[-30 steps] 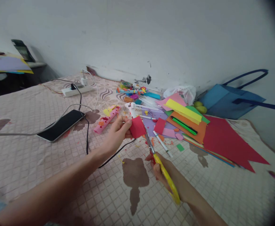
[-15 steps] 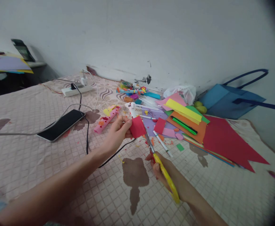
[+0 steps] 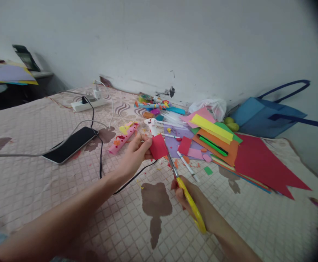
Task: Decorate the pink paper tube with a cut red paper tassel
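Note:
Between thumb and fingers, my left hand (image 3: 137, 151) pinches a small red piece of paper (image 3: 159, 147) above the cloth. My right hand (image 3: 188, 194) is closed around the yellow handles of a pair of scissors (image 3: 190, 200). The metal blades point up and away, with their tips at the right edge of the red paper; whether they bite into it I cannot tell. Beyond my hands lie a second red paper piece (image 3: 184, 145), a white marker (image 3: 188, 166) and a purple sheet (image 3: 172, 143). A white glue gun (image 3: 152, 125) is just behind my left fingers.
To the left are a phone-like black slab (image 3: 71, 145), a power strip (image 3: 89, 104) with cables, and a decorated pink paper roll (image 3: 124, 139). Coloured sheets (image 3: 262, 163) with a green pen (image 3: 212, 145) lie right, before a blue bag (image 3: 268, 114). A wall (image 3: 159, 43) closes the back.
My right hand and the scissors' handles have shifted very slightly up and left. My left hand and the red paper hold nearly the same place.

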Demonstrator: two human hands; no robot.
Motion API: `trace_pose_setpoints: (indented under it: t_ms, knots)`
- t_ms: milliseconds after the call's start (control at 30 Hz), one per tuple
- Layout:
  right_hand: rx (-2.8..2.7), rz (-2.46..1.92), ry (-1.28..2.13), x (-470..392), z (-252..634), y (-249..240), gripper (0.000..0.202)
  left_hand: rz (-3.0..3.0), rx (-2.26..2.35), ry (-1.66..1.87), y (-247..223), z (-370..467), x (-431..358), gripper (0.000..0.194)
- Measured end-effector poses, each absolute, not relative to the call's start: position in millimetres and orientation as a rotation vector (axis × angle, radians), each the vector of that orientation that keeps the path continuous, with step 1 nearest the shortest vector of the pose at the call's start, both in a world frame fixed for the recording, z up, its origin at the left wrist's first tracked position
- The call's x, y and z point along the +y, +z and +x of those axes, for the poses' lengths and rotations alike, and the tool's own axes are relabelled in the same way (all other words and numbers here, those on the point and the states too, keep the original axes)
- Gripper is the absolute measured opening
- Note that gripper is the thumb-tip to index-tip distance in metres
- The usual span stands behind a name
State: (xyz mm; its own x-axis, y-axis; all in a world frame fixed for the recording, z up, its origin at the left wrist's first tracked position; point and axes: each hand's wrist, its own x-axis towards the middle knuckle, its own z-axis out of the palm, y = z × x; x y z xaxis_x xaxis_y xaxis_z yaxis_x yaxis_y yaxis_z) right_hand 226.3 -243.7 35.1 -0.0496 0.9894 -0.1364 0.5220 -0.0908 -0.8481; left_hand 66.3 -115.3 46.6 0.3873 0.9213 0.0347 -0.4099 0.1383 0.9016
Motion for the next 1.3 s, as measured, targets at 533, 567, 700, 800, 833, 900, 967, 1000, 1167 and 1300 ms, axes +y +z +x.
trace_pose_setpoints:
  t_ms: [533, 567, 700, 800, 833, 900, 967, 1000, 1167, 1300]
  knots:
    - [-1.527, -1.663, 1.085, -241, 228, 33, 0.043, 1.012, 0.622, 1.071, 49, 65, -114, 0.023]
    - [-1.567, -1.626, 1.103, -242, 229, 35, 0.045, 1.013, 0.622, 1.067, 49, 65, -114, 0.023]
    - [-1.665, -1.564, 1.121, -247, 231, 40, 0.052, 1.019, 0.630, 1.060, 49, 65, -114, 0.024]
    - [-1.693, -1.572, 1.092, -249, 233, 41, 0.053, 1.018, 0.626, 1.057, 50, 65, -115, 0.023]
    - [-1.693, -1.573, 1.092, -249, 233, 41, 0.053, 1.018, 0.623, 1.057, 50, 65, -115, 0.022]
    - [-1.673, -1.587, 1.112, -249, 232, 42, 0.053, 1.019, 0.619, 1.058, 50, 65, -115, 0.022]
    - [-1.657, -1.596, 1.134, -248, 231, 42, 0.054, 1.020, 0.620, 1.061, 50, 65, -116, 0.022]
    - [-1.648, -1.601, 1.145, -248, 230, 43, 0.053, 1.020, 0.622, 1.062, 50, 65, -116, 0.023]
    - [-1.618, -1.585, 1.176, -248, 226, 47, 0.050, 1.018, 0.625, 1.063, 49, 66, -116, 0.024]
    - [-1.617, -1.616, 1.125, -248, 226, 46, 0.046, 1.020, 0.626, 1.068, 49, 66, -116, 0.024]
